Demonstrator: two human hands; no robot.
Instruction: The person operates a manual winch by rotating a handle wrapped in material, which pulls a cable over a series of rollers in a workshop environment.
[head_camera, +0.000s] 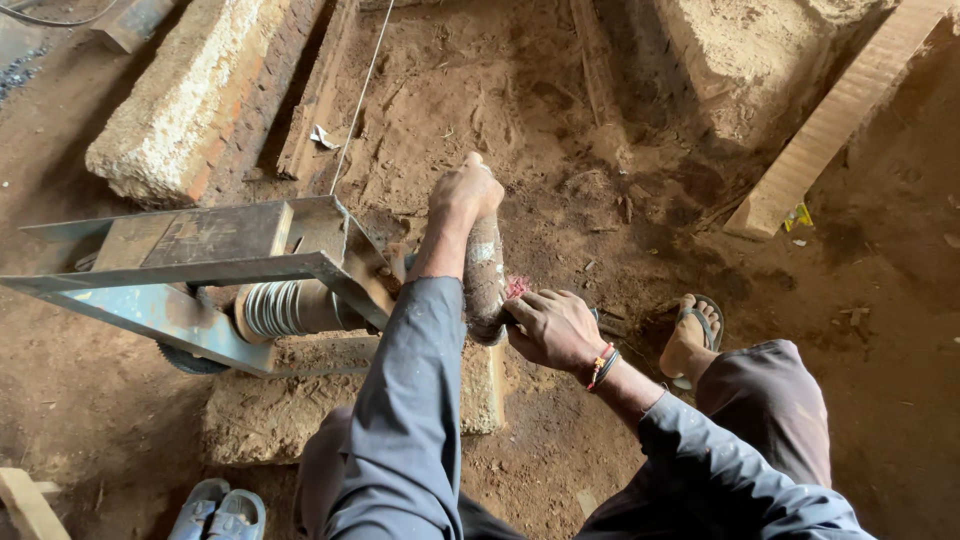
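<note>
Rough grey-brown tapered stone cylinder (485, 280), long axis running away; left hand (463, 192) clenched on far end, right hand (553, 328) gripping near end.

Head view, sole camera: worn on the person's head, looking steeply down and forward, close over both forearms and the metal frame (200, 265); dirt floor (560, 120) fills the far field.

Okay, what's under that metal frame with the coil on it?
Under the metal frame sits a rough stone block on the dirt floor, with a dark wheel edge showing. The person's left sleeve covers the block's near end.
</note>
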